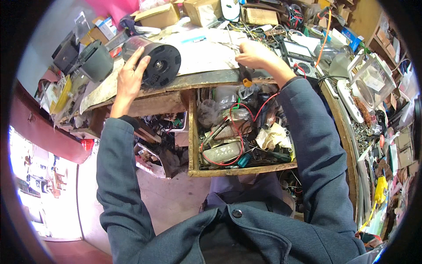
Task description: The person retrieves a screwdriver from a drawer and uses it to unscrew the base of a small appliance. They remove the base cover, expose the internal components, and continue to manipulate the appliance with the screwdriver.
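My left hand (129,77) grips a shiny cylindrical appliance vessel (137,44), tipped on its side on the worktable. The vessel's round black base (162,66) faces me, with a small fitting at its centre and slots near the rim. To the right, my right hand (255,56) is closed in a fist over the table's front edge. From under it sticks the black and orange handle of what looks like a screwdriver (247,80); the fingers hide part of this tool. A pale, stained sheet (200,56) covers the tabletop between both hands.
An open wooden drawer (192,136) juts toward me, holding red wire, plastic bags and tools. A grey container (94,60) stands at the left. At the right are a multimeter (302,61) and a clear-sided container (371,81) amid clutter. Cardboard boxes (158,16) line the back.
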`<state>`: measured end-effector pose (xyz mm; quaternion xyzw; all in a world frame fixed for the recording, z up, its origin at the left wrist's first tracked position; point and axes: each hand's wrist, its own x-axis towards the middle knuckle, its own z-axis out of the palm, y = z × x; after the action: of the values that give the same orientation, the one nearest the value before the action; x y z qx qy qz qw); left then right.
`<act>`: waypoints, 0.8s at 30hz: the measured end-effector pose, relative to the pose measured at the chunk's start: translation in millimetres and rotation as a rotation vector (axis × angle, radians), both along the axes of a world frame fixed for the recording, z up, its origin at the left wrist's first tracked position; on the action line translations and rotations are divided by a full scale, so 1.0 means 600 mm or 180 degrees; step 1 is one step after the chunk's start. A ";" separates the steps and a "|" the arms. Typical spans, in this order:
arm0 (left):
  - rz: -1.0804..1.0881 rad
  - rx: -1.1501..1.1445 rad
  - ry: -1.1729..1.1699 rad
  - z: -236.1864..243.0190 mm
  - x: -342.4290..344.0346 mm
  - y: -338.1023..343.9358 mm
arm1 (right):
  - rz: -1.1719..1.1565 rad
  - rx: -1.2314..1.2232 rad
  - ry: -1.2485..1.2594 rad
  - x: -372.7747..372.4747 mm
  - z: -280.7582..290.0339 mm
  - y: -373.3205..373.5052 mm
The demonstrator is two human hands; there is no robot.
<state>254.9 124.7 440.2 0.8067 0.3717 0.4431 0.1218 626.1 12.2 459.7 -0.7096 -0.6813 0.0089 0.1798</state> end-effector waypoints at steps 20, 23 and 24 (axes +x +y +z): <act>-0.0012 0.0130 -0.0019 -0.010 0.008 0.009 | -0.1032 0.0019 -0.0492 0.096 -0.030 -0.012; 0.0024 0.0138 -0.0012 -0.009 0.006 0.008 | -0.1180 0.0384 -0.0913 0.096 -0.046 -0.011; 0.0038 0.0183 0.0011 -0.009 0.004 0.008 | -0.1145 0.0563 -0.1311 0.085 -0.045 -0.013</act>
<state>257.2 129.4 435.0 0.8083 0.3638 0.4529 0.0954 677.0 4.4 432.9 -0.7875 -0.5647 -0.2269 0.0975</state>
